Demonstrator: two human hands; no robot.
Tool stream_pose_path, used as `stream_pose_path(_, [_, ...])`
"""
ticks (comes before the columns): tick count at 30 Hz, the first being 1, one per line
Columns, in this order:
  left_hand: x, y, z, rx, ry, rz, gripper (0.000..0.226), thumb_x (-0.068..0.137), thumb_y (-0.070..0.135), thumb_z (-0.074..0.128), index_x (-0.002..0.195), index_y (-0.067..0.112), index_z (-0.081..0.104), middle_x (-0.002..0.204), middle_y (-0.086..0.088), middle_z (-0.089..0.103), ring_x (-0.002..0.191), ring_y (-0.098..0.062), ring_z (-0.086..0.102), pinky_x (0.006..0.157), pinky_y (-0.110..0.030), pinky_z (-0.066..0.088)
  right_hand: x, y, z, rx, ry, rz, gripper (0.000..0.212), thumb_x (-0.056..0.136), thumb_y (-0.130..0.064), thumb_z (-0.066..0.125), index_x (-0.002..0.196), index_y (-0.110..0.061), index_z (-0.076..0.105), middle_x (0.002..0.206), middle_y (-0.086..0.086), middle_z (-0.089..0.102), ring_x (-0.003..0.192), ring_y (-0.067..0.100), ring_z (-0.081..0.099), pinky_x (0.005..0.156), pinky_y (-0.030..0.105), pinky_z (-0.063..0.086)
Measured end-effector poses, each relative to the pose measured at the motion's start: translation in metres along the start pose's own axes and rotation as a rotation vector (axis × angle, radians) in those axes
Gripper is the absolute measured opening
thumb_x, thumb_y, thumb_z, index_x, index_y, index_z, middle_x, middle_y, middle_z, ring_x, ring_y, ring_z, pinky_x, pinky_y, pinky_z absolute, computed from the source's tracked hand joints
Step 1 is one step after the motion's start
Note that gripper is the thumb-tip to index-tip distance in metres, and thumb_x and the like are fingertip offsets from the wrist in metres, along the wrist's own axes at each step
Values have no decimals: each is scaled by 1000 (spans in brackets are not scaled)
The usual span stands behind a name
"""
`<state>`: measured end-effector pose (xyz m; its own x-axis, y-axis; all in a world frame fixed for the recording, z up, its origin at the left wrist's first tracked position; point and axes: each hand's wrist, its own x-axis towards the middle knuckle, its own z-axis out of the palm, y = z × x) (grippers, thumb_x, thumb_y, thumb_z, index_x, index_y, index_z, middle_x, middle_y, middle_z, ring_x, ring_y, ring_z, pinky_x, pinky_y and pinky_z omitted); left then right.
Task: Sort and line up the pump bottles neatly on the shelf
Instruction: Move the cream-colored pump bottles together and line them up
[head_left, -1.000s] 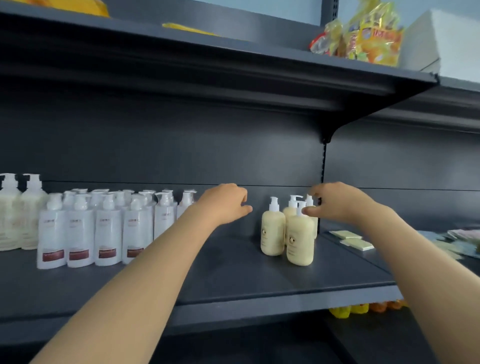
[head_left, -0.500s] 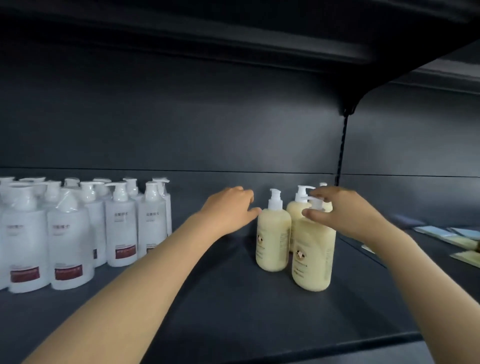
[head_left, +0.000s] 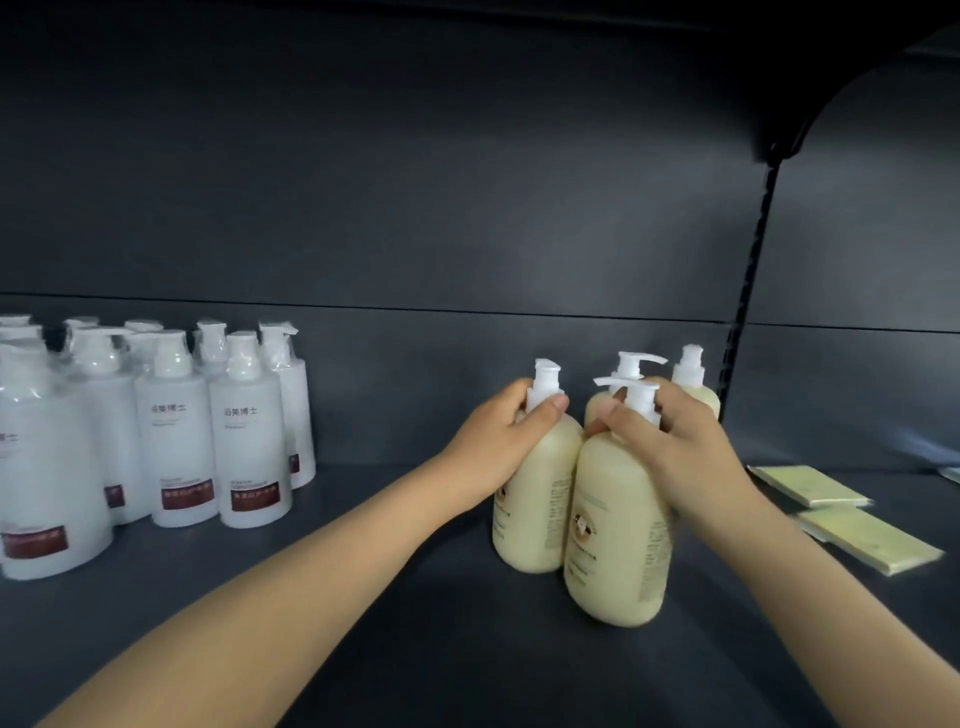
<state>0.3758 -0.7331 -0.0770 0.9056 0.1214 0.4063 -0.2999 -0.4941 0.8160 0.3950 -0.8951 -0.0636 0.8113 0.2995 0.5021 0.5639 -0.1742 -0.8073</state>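
I'm noting the left hand (head_left: 498, 441) gripping the pump neck of an upright cream bottle (head_left: 535, 514) and the right hand (head_left: 675, 447) gripping the front bottle (head_left: 618, 551) just beside it, both standing on the shelf (head_left: 415, 639) well right of the white bottles (head_left: 176, 447).

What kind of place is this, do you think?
Likely a shop aisle or stockroom: a dark metal shelf hung on a slotted upright, many identical white bottles grouped together, and several matching cream bottles.

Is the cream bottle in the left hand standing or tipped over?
Standing: cream bottle rests base-down on shelf, pump topmost, left hand gripping its neck.
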Motion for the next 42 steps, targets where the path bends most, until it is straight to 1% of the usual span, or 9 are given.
stream_pose_path(7, [8, -12, -17, 19, 106, 11, 23, 94, 40, 43, 96, 19, 52, 95, 2, 56, 82, -9, 52, 70, -23, 41, 19, 0, 18, -152, -24, -80, 33, 92, -33, 54, 88, -1, 55, 87, 20, 64, 79, 31, 60, 75, 40, 49])
stream_pose_path(11, [15, -30, -46, 90, 194, -12, 31, 94, 40, 44, 97, 11, 52, 92, 1, 52, 76, -7, 47, 65, -22, 37, 43, 1, 43, -210, -25, -58, 30, 95, -34, 48, 84, -6, 53, 72, 0, 59, 65, 12, 52, 58, 13, 39])
stream_pose_path(18, [39, -55, -71, 193, 298, -38, 28, 93, 38, 46, 96, 11, 50, 99, 3, 47, 80, -4, 46, 64, -18, 34, 89, 14, 93, -210, -20, -10, 27, 96, -35, 45, 97, -10, 53, 77, -6, 54, 69, 6, 50, 57, 17, 36])
stream_pose_path(25, [57, -72, -64, 113, 408, -113, 23, 92, 40, 48, 93, 17, 47, 112, -1, 41, 105, -22, 49, 84, -27, 35, 106, 23, 107, -202, 6, -15, 16, 95, -35, 48, 95, -19, 52, 82, -13, 55, 73, -1, 51, 57, 7, 36])
stream_pose_path(29, [50, -78, -66, 121, 332, -120, 38, 92, 44, 46, 118, 17, 47, 126, 1, 36, 107, -15, 49, 88, -26, 45, 106, 30, 110, -197, 47, -14, 20, 91, -38, 54, 87, -19, 51, 95, 0, 53, 88, 15, 51, 67, 20, 37])
stream_pose_path(32, [38, -85, -75, 114, 252, -110, 50, 89, 41, 53, 130, 17, 40, 127, 5, 35, 89, -2, 52, 63, -6, 47, 92, 36, 111, -315, 40, 28, 49, 83, -42, 65, 118, -11, 50, 116, 4, 46, 113, 20, 43, 91, 25, 35])
stream_pose_path(35, [31, -101, -87, 81, 165, -121, 62, 83, 39, 63, 135, 18, 35, 134, 1, 44, 110, -10, 54, 94, -25, 48, 71, 42, 113, -360, 80, 101, 81, 72, -44, 74, 135, -10, 36, 131, 7, 35, 124, 23, 36, 104, 30, 31])
stream_pose_path(37, [27, -105, -92, 87, 80, -136, 61, 83, 36, 64, 135, 19, 36, 134, 3, 47, 115, -10, 52, 99, -32, 46, 64, 43, 113, -338, 120, 173, 89, 66, -47, 78, 135, -11, 34, 130, 7, 33, 125, 24, 35, 108, 32, 32])
stream_pose_path(42, [22, -108, -88, 62, 22, -145, 56, 87, 34, 60, 135, 17, 38, 124, 9, 51, 108, -3, 49, 89, -21, 40, 64, 50, 113, -254, 163, 186, 81, 62, -43, 83, 126, -14, 43, 111, -3, 35, 113, 18, 44, 102, 31, 38])
